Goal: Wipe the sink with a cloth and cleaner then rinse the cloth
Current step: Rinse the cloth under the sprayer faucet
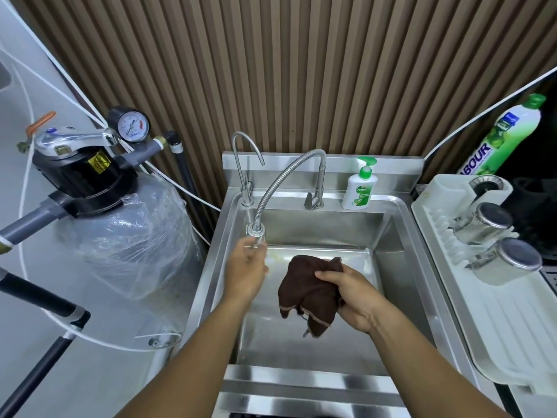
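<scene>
Forearms reach over the sink (304, 384) front rim. Right hand (352, 294): grips brown cloth (307, 294), bunched, held above the basin's middle, likely so drips fall inside. Left hand (245, 267): at the hose tap (255, 229) nozzle, basin's back left, probably aiming it toward the cloth; grip or mere touch cannot be told. Soap bottle (358, 191): back ledge, within reach.

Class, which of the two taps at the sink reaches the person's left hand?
The flexible ribbed tap, curving down to the left hand; the smooth gooseneck tap ends high above it.
</scene>
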Demonstrator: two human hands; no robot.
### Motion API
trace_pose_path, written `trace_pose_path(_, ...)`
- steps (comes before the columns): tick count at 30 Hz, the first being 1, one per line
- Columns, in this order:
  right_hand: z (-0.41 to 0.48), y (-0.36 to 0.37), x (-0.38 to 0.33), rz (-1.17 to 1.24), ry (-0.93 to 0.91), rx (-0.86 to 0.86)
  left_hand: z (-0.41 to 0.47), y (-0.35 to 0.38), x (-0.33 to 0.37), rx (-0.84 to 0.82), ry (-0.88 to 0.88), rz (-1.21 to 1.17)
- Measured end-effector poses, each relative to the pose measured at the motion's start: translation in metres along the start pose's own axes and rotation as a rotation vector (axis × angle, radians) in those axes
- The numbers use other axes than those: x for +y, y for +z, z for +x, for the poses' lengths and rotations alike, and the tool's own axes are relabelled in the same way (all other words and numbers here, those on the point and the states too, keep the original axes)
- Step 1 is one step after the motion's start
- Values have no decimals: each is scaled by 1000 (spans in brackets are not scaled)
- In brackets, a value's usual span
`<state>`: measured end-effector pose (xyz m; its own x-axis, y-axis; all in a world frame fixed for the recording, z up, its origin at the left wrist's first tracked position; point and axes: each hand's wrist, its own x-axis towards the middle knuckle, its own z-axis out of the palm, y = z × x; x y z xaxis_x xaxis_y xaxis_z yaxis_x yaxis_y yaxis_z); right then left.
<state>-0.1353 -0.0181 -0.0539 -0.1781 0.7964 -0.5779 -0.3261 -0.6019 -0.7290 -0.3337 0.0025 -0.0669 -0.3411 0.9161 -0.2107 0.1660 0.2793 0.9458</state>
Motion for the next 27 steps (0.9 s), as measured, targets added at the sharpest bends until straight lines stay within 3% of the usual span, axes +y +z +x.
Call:
trace_pose_path(2,0,-6,3,28,33,16,17,-11,5,107,82,105)
trace_pose_path(7,3,-22,14,152,130,107,61,-12,14,-197,129,392)
trace_pose_path(12,7,-36,25,137,166,139,68,-5,3,-148,189,521)
trace_pose_path(27,32,-42,56,189,250,304,-5,69,12,-333,551,540)
